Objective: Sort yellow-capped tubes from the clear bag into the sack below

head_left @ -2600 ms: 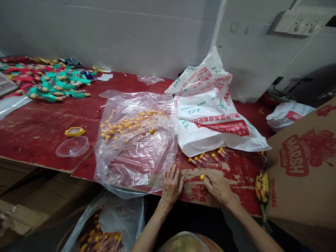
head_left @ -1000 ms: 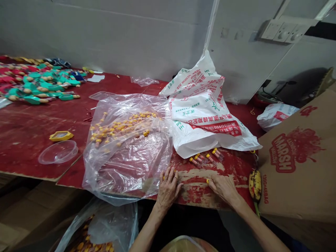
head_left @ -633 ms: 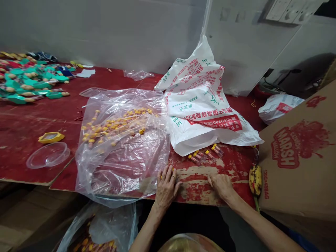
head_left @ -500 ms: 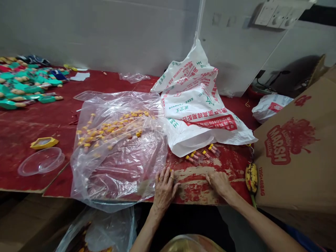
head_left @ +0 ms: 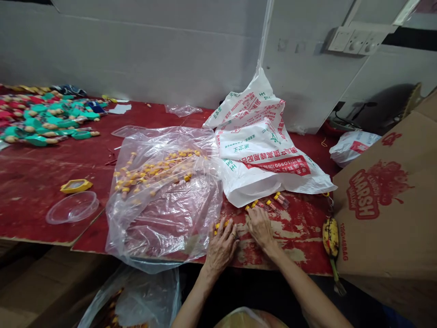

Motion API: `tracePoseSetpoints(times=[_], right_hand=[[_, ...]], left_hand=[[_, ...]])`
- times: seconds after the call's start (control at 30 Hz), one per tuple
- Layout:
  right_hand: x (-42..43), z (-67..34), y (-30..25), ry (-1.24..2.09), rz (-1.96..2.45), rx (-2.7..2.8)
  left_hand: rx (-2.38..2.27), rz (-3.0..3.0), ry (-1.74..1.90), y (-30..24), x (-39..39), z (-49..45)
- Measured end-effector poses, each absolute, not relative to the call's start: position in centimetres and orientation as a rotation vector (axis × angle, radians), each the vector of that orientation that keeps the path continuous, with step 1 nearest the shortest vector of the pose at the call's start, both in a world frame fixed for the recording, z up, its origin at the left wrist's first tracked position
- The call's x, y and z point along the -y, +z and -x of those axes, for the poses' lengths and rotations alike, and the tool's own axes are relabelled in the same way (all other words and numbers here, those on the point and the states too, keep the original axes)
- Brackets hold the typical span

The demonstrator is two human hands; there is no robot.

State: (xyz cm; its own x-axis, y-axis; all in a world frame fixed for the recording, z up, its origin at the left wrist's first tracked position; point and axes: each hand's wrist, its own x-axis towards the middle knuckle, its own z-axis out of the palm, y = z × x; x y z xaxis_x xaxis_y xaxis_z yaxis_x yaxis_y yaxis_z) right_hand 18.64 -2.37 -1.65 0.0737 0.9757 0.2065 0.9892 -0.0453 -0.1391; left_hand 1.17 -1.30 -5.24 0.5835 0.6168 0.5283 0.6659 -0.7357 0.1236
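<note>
On the red table edge my left hand [head_left: 221, 246] lies palm down, fingers curled over several small yellow-capped tubes [head_left: 221, 225]; their bodies are mostly hidden beneath it. To its right, my right hand [head_left: 261, 228] is closed with its fingertips on one of the clear yellow-capped tubes [head_left: 280, 198] with red print, which lie in a loose row. These tubes rest just below the mouth of a white printed sack [head_left: 259, 155]. A clear plastic bag [head_left: 164, 218] spreads left of my left hand, with many yellow-capped tubes [head_left: 160, 168] in or under its film.
A marked cardboard box [head_left: 385, 196] stands at the right, a spotted banana [head_left: 330, 237] beside it. Clear plastic lids [head_left: 73, 207] and a yellow case [head_left: 75, 185] lie left. Green and red figures [head_left: 51, 118] pile up far left. Another clear bag [head_left: 143, 296] hangs below the edge.
My right hand has moved left and forward, from bare table to the row of tubes. My left hand stays on its tubes, with more yellow caps showing. The view has shifted slightly.
</note>
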Motion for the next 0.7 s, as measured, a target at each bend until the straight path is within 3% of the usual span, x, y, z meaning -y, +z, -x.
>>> tracePoseSetpoints(times=[0.23,0.4,0.57,0.7], right_hand=[[1.1,-20.2,-1.5,-0.094,2.206,1.998],[5.3,-21.6,0.3,0.084,2.226,2.080],[7.7,-24.9,2.7,0.291,2.607,2.176],[7.1,-25.2,2.3,0.393,2.671,2.208]], left_hand=[[1.117,2.713,-0.841,-5.1,1.4,-1.3],[1.139,2.723,-0.829,-5.3,1.4,-1.2],[1.141,2.756,-0.776,-5.2,1.4,-1.2],[1.143,2.770,-0.761,-5.0,1.4,-1.2]])
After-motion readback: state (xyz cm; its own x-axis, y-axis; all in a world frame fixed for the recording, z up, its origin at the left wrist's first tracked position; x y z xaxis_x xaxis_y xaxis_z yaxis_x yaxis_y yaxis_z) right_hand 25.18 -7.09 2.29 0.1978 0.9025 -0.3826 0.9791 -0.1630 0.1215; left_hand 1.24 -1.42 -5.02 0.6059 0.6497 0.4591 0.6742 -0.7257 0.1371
